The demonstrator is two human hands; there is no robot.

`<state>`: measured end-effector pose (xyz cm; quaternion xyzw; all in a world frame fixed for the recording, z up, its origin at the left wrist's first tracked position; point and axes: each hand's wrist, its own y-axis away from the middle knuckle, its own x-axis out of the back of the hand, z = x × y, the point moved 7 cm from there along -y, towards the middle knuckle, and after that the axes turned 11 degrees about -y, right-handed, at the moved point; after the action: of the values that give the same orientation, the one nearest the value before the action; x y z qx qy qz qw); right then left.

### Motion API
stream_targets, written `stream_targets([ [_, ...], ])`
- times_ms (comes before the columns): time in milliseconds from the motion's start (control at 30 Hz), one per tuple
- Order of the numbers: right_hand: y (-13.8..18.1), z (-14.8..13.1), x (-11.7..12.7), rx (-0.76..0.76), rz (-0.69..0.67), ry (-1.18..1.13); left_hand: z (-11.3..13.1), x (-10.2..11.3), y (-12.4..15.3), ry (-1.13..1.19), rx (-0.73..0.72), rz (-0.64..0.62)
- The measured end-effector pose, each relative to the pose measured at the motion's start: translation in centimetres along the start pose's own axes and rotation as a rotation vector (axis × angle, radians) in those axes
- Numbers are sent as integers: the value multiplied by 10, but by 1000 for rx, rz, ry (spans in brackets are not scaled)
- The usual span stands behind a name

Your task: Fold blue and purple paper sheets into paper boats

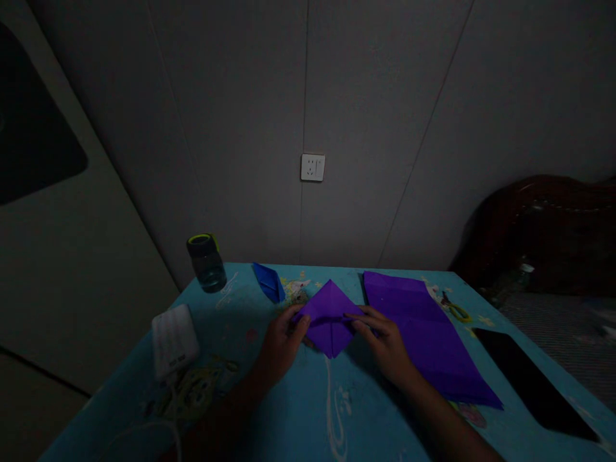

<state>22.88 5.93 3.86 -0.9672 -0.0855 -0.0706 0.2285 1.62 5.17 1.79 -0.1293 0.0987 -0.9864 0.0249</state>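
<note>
A purple sheet of origami paper (331,316), folded into a diamond, is held up between my two hands over the table. My left hand (285,339) pinches its left corner, thumb in front and fingers behind. At the right corner my right hand (382,340) grips the paper between thumb and fingers. A seam runs down the middle of the lower half to the bottom point. Just behind and left of the diamond lies a blue folded paper boat (269,282). Larger purple sheets (423,333) lie to the right, partly behind my right forearm.
On the left stand a dark bottle (206,263) and a white power bank (175,341) with a cable. Yellow-handled scissors (456,309) and a black flat slab (532,382) lie on the right of the blue patterned tablecloth (308,410). The wall has a socket (312,167).
</note>
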Motion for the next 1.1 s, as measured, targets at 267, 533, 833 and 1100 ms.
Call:
stream_targets([
  [267,-2,12,12,-137,175,-65,2,-8,5,-95,-38,-96],
  [533,3,28,13,-257,233,-143,7,-6,5,-260,-73,-68],
  [833,-1,29,4,-343,131,-288,4,-8,6,-293,-70,-94],
  [1100,-2,21,11,-234,183,-118,-8,-9,3,-281,-37,-104],
])
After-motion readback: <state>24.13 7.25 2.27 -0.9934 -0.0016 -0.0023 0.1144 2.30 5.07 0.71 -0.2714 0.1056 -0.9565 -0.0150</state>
